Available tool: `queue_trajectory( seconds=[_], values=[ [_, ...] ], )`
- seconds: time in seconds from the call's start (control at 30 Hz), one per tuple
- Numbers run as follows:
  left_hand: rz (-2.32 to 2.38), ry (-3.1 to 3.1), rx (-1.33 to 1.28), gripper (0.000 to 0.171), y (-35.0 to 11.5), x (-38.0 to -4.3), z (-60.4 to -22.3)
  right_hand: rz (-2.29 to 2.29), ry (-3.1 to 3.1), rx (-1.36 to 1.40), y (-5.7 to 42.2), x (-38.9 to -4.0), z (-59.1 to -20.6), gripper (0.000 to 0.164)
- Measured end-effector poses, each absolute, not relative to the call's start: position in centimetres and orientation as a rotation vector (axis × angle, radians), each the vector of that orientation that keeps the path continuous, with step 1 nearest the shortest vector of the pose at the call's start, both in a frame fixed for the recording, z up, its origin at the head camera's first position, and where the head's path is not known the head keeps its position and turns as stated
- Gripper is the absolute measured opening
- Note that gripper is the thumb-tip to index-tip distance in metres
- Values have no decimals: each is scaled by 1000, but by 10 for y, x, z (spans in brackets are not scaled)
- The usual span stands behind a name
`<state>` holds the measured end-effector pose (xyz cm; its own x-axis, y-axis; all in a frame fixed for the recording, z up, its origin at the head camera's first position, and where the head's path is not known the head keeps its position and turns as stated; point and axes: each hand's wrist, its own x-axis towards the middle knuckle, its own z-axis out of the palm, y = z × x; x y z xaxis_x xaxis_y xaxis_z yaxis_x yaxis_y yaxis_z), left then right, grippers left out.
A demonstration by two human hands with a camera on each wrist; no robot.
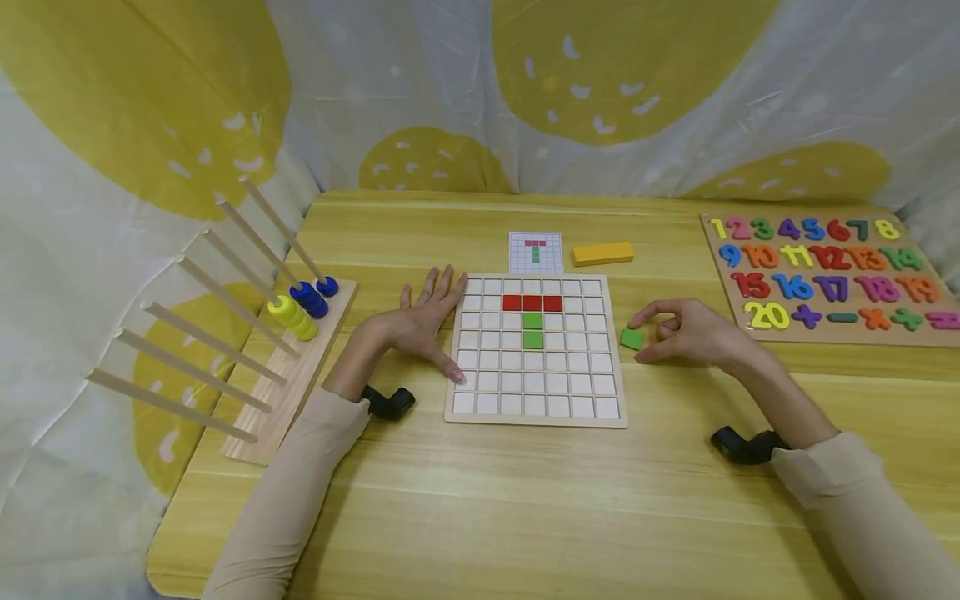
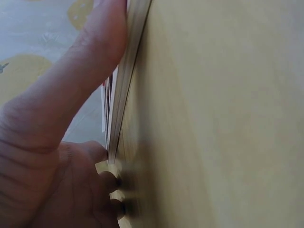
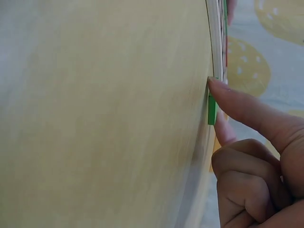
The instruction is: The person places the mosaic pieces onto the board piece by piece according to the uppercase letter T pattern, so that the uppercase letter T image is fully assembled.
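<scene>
A square wooden grid board [image 1: 536, 422] lies in the middle, with red tiles [image 1: 532, 303] in a row and two green tiles [image 1: 532, 330] below the middle one. My left hand [image 1: 416, 325] rests at its left edge, fingers spread and thumb [image 2: 102, 42] on the rim. To the right of the board, my right hand [image 1: 690, 333] pinches a loose green square tile [image 1: 632, 338] between thumb and index finger. In the right wrist view this tile [image 3: 212, 110] is at the tabletop, and the other fingers are curled in.
Behind the board lie a small pattern card [image 1: 536, 252] showing a T and a yellow-orange block [image 1: 603, 253]. A wooden peg stand [image 1: 300, 367] with yellow and blue rings is at left. A number puzzle board [image 1: 832, 279] lies at right. A patterned curtain [image 1: 420, 83] hangs behind.
</scene>
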<state>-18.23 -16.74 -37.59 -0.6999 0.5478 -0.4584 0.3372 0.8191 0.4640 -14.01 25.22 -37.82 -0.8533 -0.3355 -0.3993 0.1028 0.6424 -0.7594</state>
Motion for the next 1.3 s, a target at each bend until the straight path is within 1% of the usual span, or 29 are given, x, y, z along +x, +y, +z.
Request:
queue_trajectory(
  seconds=[0.17, 0.5, 0.93, 1.07, 1.3],
  values=[
    [476, 2403, 650, 154, -168, -181, -375, -1126, 2346, -158, 251, -141, -379, 49],
    [473, 2402, 642, 154, -168, -182, -376, -1085, 2402, -122, 249, -142, -380, 46],
    [470, 2397, 647, 156, -169, -183, -377, -1064, 2490, -182, 247, -142, -369, 37],
    [467, 2397, 639, 156, -169, -183, -378, -1082, 2508, -231, 235, -143, -364, 36],
    [476, 2398, 648, 156, -169, -183, -378, -1159, 2418, -261, 196, -143, -359, 35]
  ],
)
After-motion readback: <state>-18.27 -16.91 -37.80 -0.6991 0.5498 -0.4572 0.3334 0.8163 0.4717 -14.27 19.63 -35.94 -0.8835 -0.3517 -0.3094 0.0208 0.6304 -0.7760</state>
